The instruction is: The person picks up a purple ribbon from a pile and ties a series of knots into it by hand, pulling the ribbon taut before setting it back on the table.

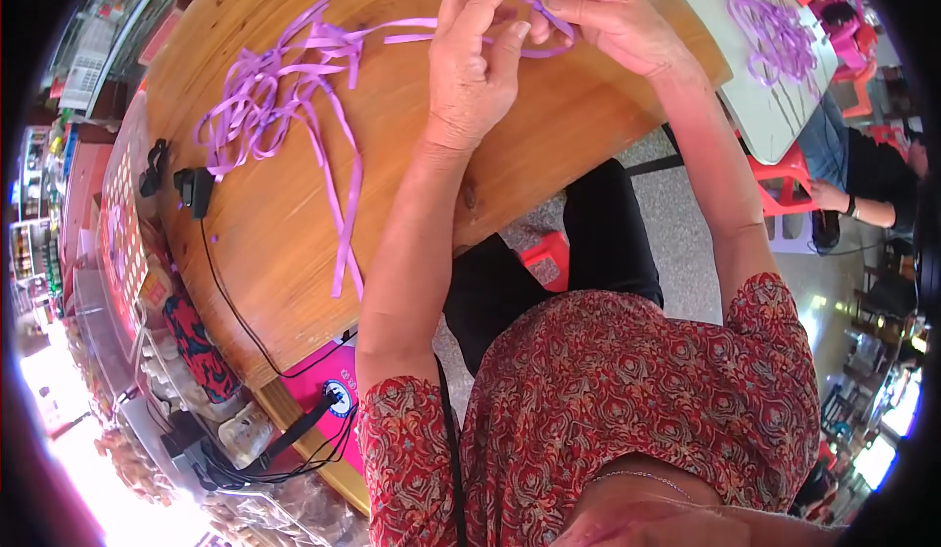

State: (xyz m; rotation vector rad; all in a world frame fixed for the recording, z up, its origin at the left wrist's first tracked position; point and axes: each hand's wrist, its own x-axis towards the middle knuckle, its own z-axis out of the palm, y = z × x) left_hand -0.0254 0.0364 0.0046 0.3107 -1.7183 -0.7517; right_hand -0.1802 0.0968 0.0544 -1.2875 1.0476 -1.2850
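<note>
A long, narrow purple ribbon [407,38] runs from a loose heap on the wooden table to my two hands at the far side. My left hand [472,67] has its fingers curled, and the ribbon passes behind them; the exact grip is partly hidden. Just to the right, my right hand [622,23] pinches a small bent loop of the ribbon between thumb and fingers. The fingertips of both hands come close together above the table. At the left lies the tangled ribbon heap [260,106], with long tails hanging toward me.
The wooden table [549,125] curves around in front of me. A black clip-like device [194,192] with a cable sits at its left edge. A pale table [784,125] at right bears more purple ribbon [769,32]; another person's arm [863,209] is beside a red stool [779,179].
</note>
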